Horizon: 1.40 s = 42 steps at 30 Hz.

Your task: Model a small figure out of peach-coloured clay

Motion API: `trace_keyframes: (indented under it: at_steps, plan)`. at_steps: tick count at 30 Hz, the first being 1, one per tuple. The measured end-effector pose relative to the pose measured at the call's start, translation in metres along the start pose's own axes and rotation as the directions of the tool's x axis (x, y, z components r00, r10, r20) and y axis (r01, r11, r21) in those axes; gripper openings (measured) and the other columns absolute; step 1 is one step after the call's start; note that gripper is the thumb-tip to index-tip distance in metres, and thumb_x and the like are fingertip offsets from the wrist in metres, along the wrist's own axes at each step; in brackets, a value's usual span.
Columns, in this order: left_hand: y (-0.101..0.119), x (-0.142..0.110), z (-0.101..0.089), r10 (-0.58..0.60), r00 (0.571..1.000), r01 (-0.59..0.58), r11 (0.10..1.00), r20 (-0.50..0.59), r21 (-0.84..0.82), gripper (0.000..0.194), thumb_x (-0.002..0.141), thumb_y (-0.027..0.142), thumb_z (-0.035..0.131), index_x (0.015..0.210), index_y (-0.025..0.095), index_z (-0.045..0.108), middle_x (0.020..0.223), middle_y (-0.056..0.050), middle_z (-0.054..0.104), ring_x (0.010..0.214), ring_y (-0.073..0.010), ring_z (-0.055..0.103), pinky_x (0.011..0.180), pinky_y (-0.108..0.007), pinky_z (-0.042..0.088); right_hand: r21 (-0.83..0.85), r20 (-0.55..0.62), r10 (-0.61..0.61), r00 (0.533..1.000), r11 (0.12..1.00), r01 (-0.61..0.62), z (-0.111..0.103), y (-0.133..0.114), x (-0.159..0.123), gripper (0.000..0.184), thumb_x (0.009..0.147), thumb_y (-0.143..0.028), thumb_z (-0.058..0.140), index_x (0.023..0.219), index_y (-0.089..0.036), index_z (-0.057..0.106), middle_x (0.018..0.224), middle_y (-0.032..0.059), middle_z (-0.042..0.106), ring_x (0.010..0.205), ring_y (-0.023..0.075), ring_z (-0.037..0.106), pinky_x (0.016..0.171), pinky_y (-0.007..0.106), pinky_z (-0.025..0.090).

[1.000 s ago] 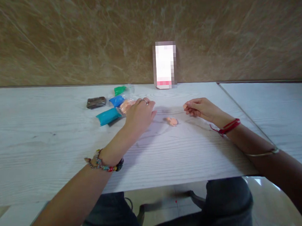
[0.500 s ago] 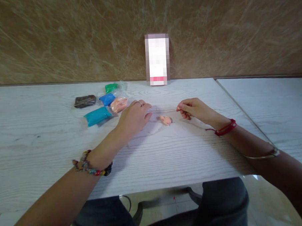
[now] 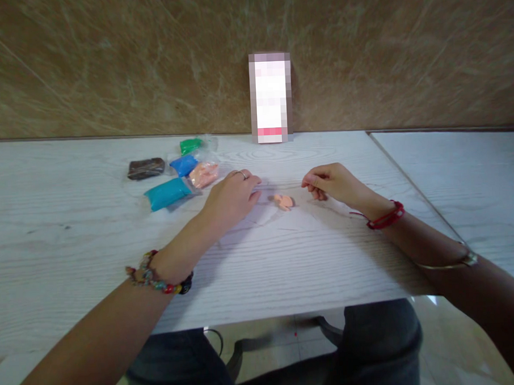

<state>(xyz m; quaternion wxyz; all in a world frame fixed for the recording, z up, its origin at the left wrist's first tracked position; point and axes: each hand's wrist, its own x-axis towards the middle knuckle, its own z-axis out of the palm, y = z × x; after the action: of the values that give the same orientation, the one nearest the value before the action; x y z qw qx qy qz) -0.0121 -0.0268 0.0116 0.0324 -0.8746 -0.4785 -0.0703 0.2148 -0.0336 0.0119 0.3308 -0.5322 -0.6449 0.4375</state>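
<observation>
A small peach-coloured clay piece point(image 3: 283, 201) lies on the white wood-grain table point(image 3: 71, 234) between my hands. My left hand point(image 3: 231, 196) rests on the table just left of it, fingers loosely curled and pointing toward it, with nothing in them. My right hand point(image 3: 331, 183) hovers just right of the piece, its thumb and fingers pinched together on a tiny bit of peach clay. Left of my left hand lie clay packets: peach point(image 3: 204, 174), light blue point(image 3: 167, 193), dark blue point(image 3: 183, 164), green point(image 3: 191, 145) and brown point(image 3: 146, 168).
A blurred-out upright rectangle point(image 3: 270, 98) leans against the brown marbled wall at the back of the table. A second white tabletop point(image 3: 460, 172) adjoins on the right. My knees show below the table's front edge.
My right hand has moved a little left toward the clay piece, still pinched. My left hand has stayed beside the piece. The view has shifted slightly.
</observation>
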Motion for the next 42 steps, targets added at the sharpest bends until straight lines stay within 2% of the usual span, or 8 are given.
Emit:
trace_keyframes:
  at_steps: [4,9,13,16,20,27,33,42]
  plan:
    - [0.000,0.001,-0.001,-0.008,1.000,0.008,1.000,0.018,-0.006,0.027,0.086,0.027,0.041,0.103,0.015,0.059,0.106,-0.008,0.060,0.101,-0.0204,0.053,0.085,-0.032,0.044,-0.004,0.004,0.006,1.000,1.000,-0.006,0.000,0.000,0.000,0.017,0.062,-0.029,0.071,0.066,-0.016,0.062,0.052,-0.0027,0.054,0.047,0.0061,0.048,0.043,0.020,0.036]
    - [-0.001,0.000,0.000,0.006,1.000,-0.005,0.999,0.020,-0.035,0.028,0.086,0.026,0.040,0.102,0.015,0.059,0.106,-0.009,0.060,0.102,-0.0210,0.053,0.086,-0.033,0.043,-0.030,0.042,-0.034,0.999,0.999,0.035,0.000,0.005,0.002,0.017,0.078,-0.028,0.052,0.072,-0.015,0.062,0.055,-0.0013,0.055,0.045,0.0060,0.049,0.042,0.020,0.035]
    - [-0.003,0.000,0.003,0.019,1.000,-0.019,0.999,0.002,-0.044,0.028,0.086,0.026,0.040,0.102,0.014,0.060,0.105,-0.009,0.060,0.101,-0.0214,0.053,0.086,-0.033,0.043,-0.230,0.032,-0.088,0.996,0.969,0.093,0.001,0.004,0.001,0.013,0.074,-0.026,0.058,0.065,-0.016,0.059,0.056,-0.0020,0.054,0.047,0.0072,0.048,0.045,0.021,0.035]
    - [-0.003,0.000,0.004,0.025,1.000,-0.025,0.999,-0.004,-0.039,0.028,0.086,0.026,0.041,0.102,0.014,0.060,0.104,-0.009,0.061,0.100,-0.0214,0.053,0.086,-0.033,0.043,-0.449,0.033,-0.227,0.973,0.867,0.217,0.001,0.003,0.000,0.004,0.069,-0.021,0.064,0.071,-0.018,0.065,0.069,0.0011,0.063,0.061,0.0114,0.055,0.058,0.024,0.041]
    - [-0.003,0.001,0.002,0.028,1.000,-0.027,0.999,0.005,-0.035,0.029,0.086,0.026,0.040,0.102,0.014,0.060,0.104,-0.009,0.061,0.099,-0.0220,0.054,0.086,-0.034,0.044,-0.607,0.118,-0.330,0.936,0.723,0.331,0.001,0.004,-0.002,0.014,0.077,-0.021,0.058,0.082,-0.018,0.071,0.088,0.0069,0.067,0.081,0.0169,0.060,0.074,0.029,0.044]
    - [-0.002,0.001,0.002,0.032,0.999,-0.032,0.999,0.011,-0.019,0.028,0.086,0.024,0.040,0.102,0.013,0.060,0.104,-0.009,0.060,0.098,-0.0211,0.055,0.084,-0.033,0.045,-0.753,0.337,-0.249,0.908,0.507,0.419,-0.010,0.001,-0.017,0.026,0.085,-0.027,0.047,0.098,-0.019,0.069,0.106,0.0085,0.060,0.083,0.0164,0.059,0.077,0.030,0.045]
    - [-0.003,0.001,0.004,0.035,0.999,-0.034,0.999,0.007,-0.006,0.027,0.086,0.024,0.041,0.100,0.013,0.061,0.103,-0.008,0.060,0.097,-0.0208,0.055,0.084,-0.033,0.046,-0.806,0.441,-0.262,0.858,0.304,0.507,-0.015,0.006,-0.019,0.047,0.088,-0.039,0.040,0.129,-0.016,0.046,0.132,0.0127,0.045,0.104,0.0260,0.049,0.086,0.042,0.043]
    - [-0.007,0.003,0.006,0.053,0.999,-0.053,0.998,-0.011,-0.013,0.028,0.086,0.026,0.041,0.101,0.013,0.061,0.103,-0.008,0.060,0.097,-0.0204,0.056,0.086,-0.033,0.045,-0.777,0.516,-0.239,0.822,0.274,0.567,-0.021,0.005,-0.026,0.047,0.088,-0.039,0.042,0.131,-0.019,0.044,0.138,0.0095,0.042,0.102,0.0240,0.050,0.085,0.041,0.043]
